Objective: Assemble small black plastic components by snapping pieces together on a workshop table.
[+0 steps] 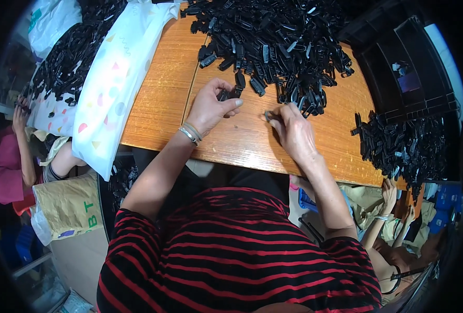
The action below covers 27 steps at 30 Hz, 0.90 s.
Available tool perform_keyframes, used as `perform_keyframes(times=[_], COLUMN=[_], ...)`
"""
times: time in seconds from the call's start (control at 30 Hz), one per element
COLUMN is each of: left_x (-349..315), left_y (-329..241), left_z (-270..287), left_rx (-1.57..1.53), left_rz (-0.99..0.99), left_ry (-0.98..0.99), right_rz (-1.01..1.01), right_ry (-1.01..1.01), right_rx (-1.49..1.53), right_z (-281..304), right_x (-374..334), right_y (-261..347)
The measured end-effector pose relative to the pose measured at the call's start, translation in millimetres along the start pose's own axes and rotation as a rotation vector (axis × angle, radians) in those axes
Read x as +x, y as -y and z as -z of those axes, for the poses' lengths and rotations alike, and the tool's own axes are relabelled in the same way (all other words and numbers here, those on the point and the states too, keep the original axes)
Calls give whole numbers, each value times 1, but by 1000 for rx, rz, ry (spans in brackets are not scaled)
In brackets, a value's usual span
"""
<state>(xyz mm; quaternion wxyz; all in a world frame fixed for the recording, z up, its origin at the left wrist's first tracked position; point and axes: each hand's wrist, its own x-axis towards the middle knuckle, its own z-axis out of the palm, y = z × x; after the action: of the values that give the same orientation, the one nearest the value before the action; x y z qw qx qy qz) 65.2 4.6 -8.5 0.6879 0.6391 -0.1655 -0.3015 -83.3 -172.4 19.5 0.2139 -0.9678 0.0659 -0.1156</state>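
Observation:
My left hand (213,104) is closed over the table, thumb and fingers around black plastic buckle parts. One upright dark part (240,81) shows at its fingertips; how many it holds is partly hidden by the fingers. To its right, my right hand (294,130) is closed in a pinch just above the wood. A small dark piece (268,115) shows at its fingertips, too small to name. Beyond both hands lies a large heap of black plastic buckle parts (273,47), with a loose buckle part (257,86) at its near edge.
The wooden table (163,99) bears a white patterned plastic bag (111,88) on the left. Another heap of black parts (403,146) lies right, beside a black crate (409,68). Co-workers' hands show at left (20,115) and right (389,193). A brown sack (70,206) stands lower left.

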Motion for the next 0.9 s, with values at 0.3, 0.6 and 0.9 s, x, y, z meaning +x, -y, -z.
perform_keyframes(times=[0.3,0.6,0.9], left_x=[-8,-24,-28], left_y=[3,-1,-3], left_z=[-19,-7,-10], left_rx=[-5,-112,-248], left_rz=[-89,-95,-151], left_ry=[77,140,64], right_rz=[-26,-48,-32], right_ry=[-285,-293,-308], right_rx=[403,591,606], right_z=[-36,-38,-36], right_x=[26,18,19], right_y=[31,40,42])
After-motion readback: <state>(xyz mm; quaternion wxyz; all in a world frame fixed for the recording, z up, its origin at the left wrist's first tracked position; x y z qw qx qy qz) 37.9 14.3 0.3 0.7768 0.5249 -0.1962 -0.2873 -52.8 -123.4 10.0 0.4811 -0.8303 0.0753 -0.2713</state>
